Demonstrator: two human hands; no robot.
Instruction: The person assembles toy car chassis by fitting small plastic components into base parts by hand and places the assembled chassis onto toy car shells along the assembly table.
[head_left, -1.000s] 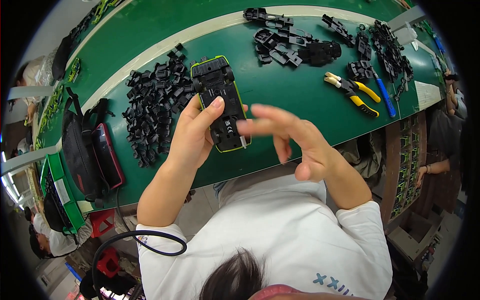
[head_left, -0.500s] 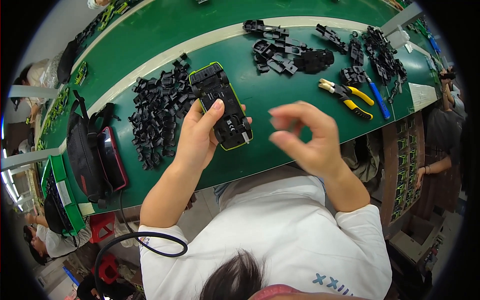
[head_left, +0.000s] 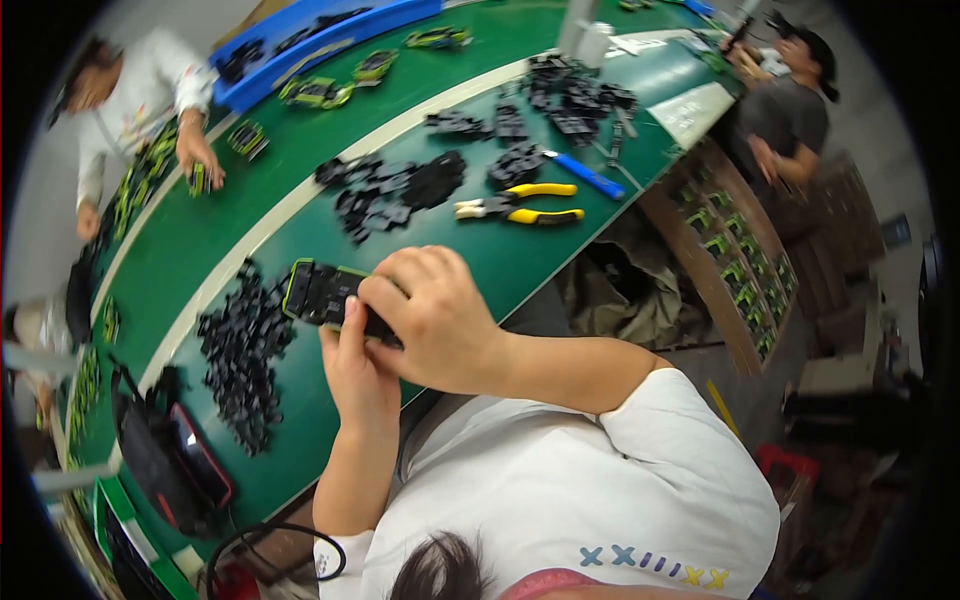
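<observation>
Here, the car point(head_left: 322, 293) is in the hands above the near part of the green worktop point(head_left: 520, 265), just right of a heap point(head_left: 240, 365) of small black pieces. Its black underside faces up, broken by raised and sunken shapes, and a lime-green edge shows at the left end and along part of the far side. Blur hides the finer detail. The left end juts out uncovered; the right end is hidden by fingers. The left hand point(head_left: 360, 375) grips the car, its thumb laid on the underside. The right hand point(head_left: 435, 315) curls over the right end; whether it pinches anything cannot be told. Yellow-handled pliers point(head_left: 522, 205) lie farther right.
</observation>
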